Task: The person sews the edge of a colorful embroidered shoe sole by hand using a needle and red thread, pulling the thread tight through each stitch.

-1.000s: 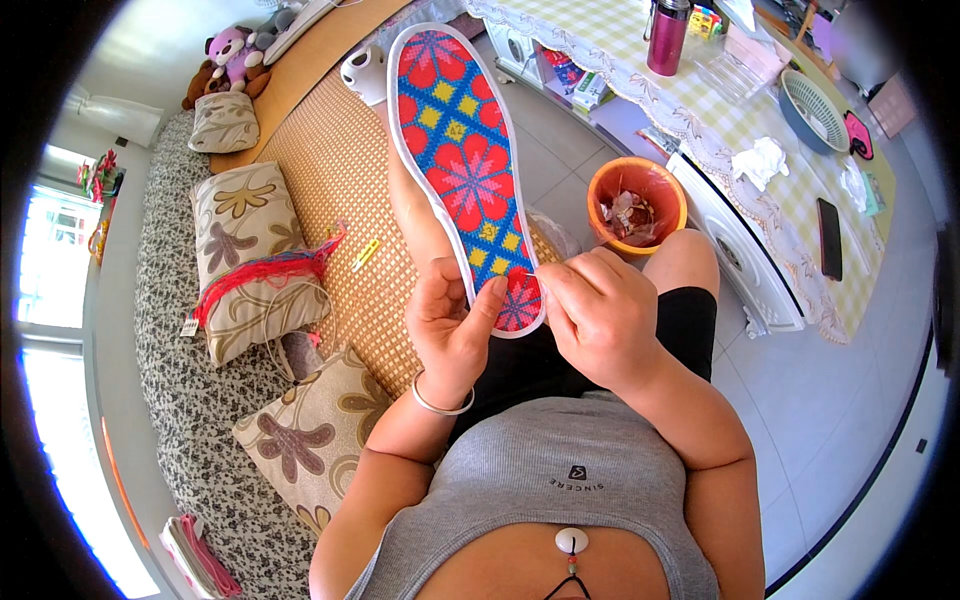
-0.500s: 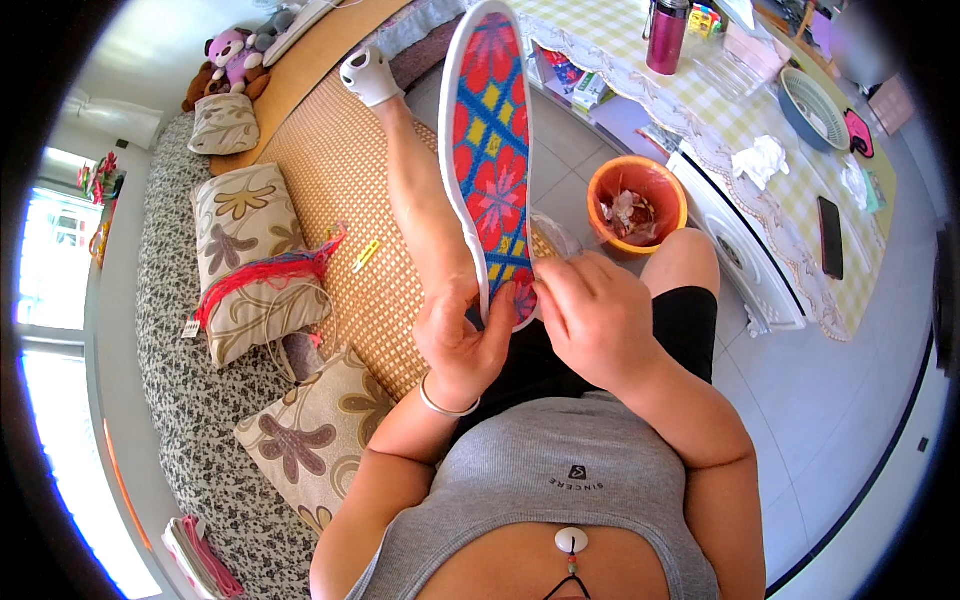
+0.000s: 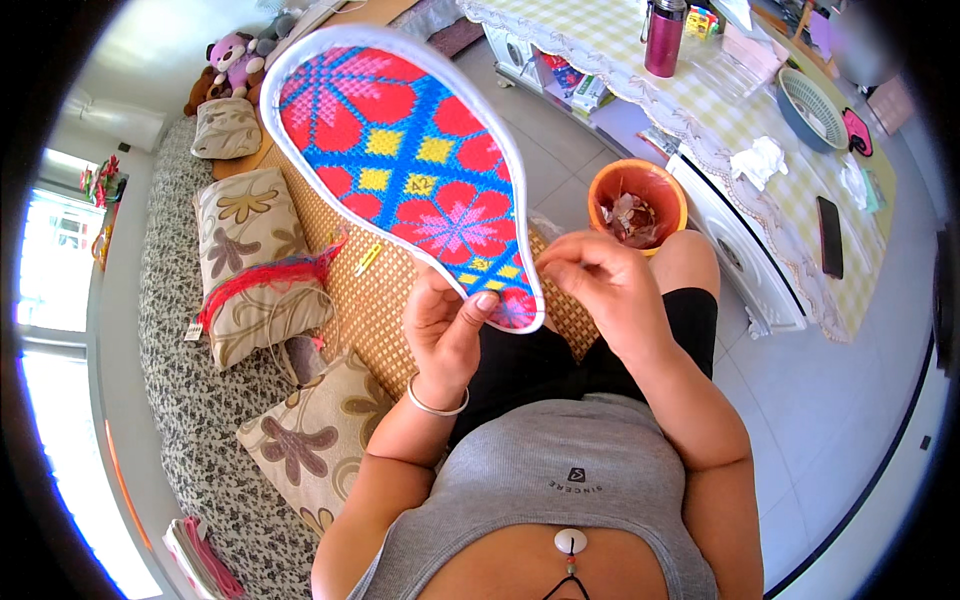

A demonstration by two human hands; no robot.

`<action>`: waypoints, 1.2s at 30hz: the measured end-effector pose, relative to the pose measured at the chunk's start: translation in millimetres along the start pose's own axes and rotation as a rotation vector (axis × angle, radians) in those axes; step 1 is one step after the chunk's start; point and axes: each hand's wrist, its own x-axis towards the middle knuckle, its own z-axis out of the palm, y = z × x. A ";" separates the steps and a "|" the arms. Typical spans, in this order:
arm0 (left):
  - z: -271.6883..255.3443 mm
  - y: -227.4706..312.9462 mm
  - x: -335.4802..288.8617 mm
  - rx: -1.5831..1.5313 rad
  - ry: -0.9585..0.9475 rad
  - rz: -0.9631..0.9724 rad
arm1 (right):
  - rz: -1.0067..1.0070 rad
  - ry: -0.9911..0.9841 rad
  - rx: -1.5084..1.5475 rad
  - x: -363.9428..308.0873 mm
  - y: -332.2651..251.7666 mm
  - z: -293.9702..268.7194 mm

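Note:
An embroidered insole (image 3: pixel 462 225) with red flowers, blue bands, yellow patches and a white edge is raised before me, its broad end up and to the left. My left hand (image 3: pixel 445 325) grips it low at the narrow end, thumb on the patterned face and the other fingers behind. Just right of that narrow end, my right hand (image 3: pixel 608 285) is apart from the insole, thumb and fingertips pinched together. Whatever may be in that pinch is too small to make out.
Beside my left leg, a cushion (image 3: pixel 240 225) bears red yarn (image 3: pixel 265 275), and a yellow cutter (image 3: pixel 369 258) lies on the woven mat. An orange bin (image 3: pixel 675 205) holds scraps. The clothed table at right carries a flask (image 3: pixel 665 40), basket (image 3: pixel 808 112), tissue (image 3: pixel 760 162) and phone (image 3: pixel 830 237).
The insole has turned its face more fully toward me, its broad end swinging left. My right hand has come off its edge and moved slightly right.

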 end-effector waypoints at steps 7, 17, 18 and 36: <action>-0.5 -10.6 -5.0 -0.181 -0.066 -0.146 | 0.544 -0.082 0.788 -8.7 10.6 9.3; -4.6 -19.6 -5.4 -0.217 -0.057 -0.172 | 0.564 -0.007 0.868 -4.4 4.1 17.6; -3.0 -19.0 -5.7 -0.196 -0.036 -0.166 | 0.571 0.006 0.866 -4.2 7.2 16.4; -46.9 -21.3 15.4 -0.936 -0.098 -0.579 | -0.244 0.499 0.548 10.2 -25.9 -97.0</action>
